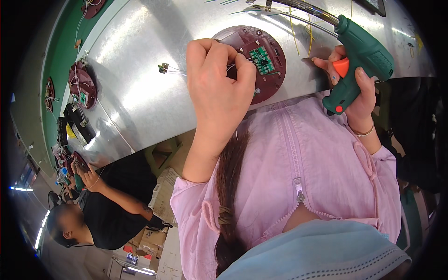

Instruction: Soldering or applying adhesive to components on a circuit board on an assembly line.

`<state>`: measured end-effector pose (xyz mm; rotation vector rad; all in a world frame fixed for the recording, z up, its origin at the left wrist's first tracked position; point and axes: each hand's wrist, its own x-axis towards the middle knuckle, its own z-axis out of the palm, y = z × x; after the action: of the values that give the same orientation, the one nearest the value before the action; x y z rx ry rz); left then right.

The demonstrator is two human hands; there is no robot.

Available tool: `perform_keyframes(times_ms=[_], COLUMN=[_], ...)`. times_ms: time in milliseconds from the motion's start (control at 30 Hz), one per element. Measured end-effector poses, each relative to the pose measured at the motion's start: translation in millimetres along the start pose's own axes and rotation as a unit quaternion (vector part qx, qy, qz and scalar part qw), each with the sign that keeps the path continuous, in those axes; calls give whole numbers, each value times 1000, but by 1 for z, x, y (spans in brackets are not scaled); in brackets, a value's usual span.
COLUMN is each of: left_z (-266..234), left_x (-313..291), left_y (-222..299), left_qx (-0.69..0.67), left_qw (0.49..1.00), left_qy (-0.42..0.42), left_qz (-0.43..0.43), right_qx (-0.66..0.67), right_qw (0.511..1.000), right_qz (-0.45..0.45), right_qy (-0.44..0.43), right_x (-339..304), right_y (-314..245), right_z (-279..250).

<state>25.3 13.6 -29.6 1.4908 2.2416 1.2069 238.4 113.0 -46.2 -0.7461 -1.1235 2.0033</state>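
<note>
A round maroon housing (269,88) lies on the metal bench, with a green circuit board (262,59) set in it. Over its left side, my left hand (217,77) is closed in a pinch on thin white wires (175,72). These run out to the left to a small dark connector piece (163,68), and some also show beside the board. My right hand (357,88) grips a green soldering gun (363,56) by its handle, fingers around the orange trigger (341,67). The gun's metal barrel points up and left, and its tip is above the housing, apart from it.
Loose yellow wires (310,39) lie beyond the housing on the bench (149,88). More maroon housings (83,86) with boards and wires stand at the left, near a black part (77,123). A co-worker (116,200) in black handles a similar piece at the lower left.
</note>
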Motion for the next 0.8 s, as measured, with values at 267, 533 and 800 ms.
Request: perform_keyframes(times_ms=[267,533,800], left_z=[1,-1,-62], left_x=[1,-1,-21], left_y=[0,-3,-26], left_qx=[-1,-4,112], left_qw=[1000,1000,973], left_qy=[-3,1,66], left_qz=[-8,-4,192], right_qx=[0,15,25], right_qw=[1000,999,999], right_qz=[-6,-13,-27], right_qy=[4,-28,-36], right_x=[0,2,3], right_y=[0,4,5], right_z=[-1,-3,-9])
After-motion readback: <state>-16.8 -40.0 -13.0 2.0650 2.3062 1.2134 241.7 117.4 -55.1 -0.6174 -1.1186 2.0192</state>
